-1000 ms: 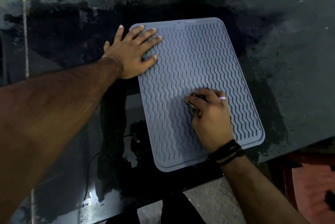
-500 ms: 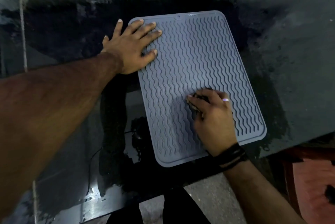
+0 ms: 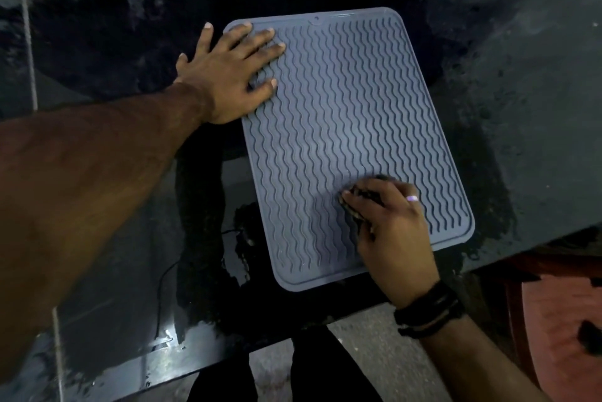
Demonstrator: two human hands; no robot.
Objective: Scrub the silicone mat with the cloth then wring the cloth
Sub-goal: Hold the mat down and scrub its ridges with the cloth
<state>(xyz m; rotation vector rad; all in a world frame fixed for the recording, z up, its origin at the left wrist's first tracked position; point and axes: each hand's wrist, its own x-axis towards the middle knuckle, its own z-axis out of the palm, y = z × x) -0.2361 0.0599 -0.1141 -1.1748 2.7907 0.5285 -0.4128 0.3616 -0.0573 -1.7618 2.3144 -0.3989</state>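
Note:
A grey silicone mat (image 3: 342,115) with wavy ridges lies flat on the wet black counter (image 3: 521,108). My left hand (image 3: 231,75) presses flat on the mat's far left corner, fingers spread and straight. My right hand (image 3: 391,232) sits on the near right part of the mat. Its fingers curl over a small dark cloth (image 3: 365,194), which is mostly hidden under the hand.
The counter's near edge runs diagonally below the mat. A reddish stool or seat (image 3: 566,320) stands at the lower right, past the counter edge. A thin dark cable (image 3: 163,287) lies on the counter at the lower left. A pale wall ledge runs along the top.
My right hand with the cloth has slid slightly toward the near edge of the mat. My left hand has stayed pressed on the far left corner.

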